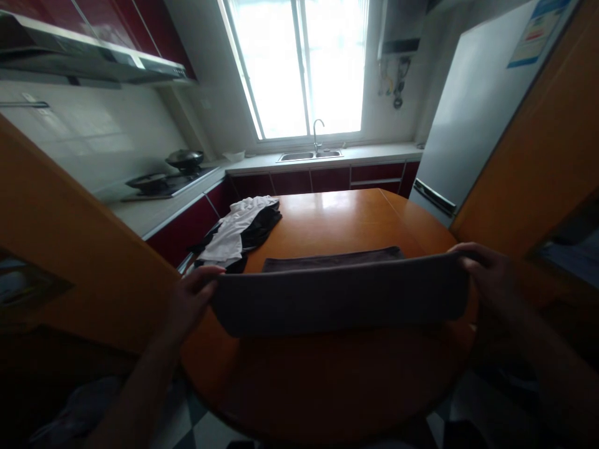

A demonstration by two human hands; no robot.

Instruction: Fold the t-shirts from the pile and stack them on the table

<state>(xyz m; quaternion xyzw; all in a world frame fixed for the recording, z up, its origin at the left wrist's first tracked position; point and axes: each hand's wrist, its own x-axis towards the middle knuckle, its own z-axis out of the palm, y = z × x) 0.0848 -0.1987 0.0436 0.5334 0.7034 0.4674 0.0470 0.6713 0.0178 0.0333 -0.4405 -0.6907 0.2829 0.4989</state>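
Observation:
A dark grey cloth (341, 299), folded into a long strip, is stretched between my hands above the near part of the wooden table. My left hand (199, 290) pinches its upper left corner, and my right hand (482, 262) grips the upper right one. The cloth's top edge is taut and its lower part hangs towards the tabletop. Just behind it lies more dark fabric (332, 260); whether this belongs to the same piece I cannot tell. To the left, white and black clothes (234, 234) lie in a loose heap on the table.
The round-ended wooden table (337, 218) stands before me. Beyond it are a counter with a sink (311, 156) and a tap under a window. On the left, a pot (185, 159) and a pan (147, 182) sit on the stove. A fridge (477, 106) stands at the right.

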